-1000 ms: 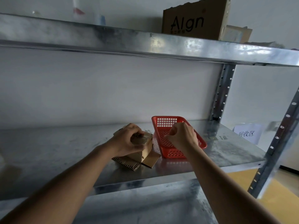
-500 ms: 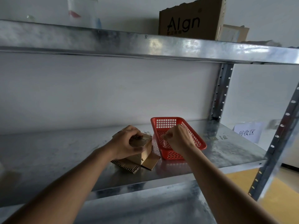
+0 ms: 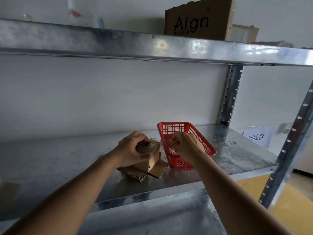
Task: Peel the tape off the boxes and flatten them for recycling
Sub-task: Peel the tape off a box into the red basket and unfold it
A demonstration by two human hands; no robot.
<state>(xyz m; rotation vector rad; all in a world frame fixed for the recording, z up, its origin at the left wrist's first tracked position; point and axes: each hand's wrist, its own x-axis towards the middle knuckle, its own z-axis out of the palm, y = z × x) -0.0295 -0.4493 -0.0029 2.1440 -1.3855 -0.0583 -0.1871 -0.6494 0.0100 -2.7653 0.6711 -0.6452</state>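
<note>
A small brown cardboard box stands on the middle metal shelf, its bottom flaps splayed flat beneath it. My left hand grips the box from above, fingers curled over its top edge. Directly to its right sits a red perforated plastic basket. My right hand hovers over the basket's near end with its fingertips pinched together on what looks like a pale, translucent piece of tape, which is hard to make out against the basket wall.
The metal shelf runs wide to the left. A paper label hangs at the right by the slotted uprights. On the upper shelf stand a large printed cardboard box and a smaller one.
My right hand has drifted slightly left over the basket, fingers still pinched. My left hand keeps its grip on the box, which has not moved.
</note>
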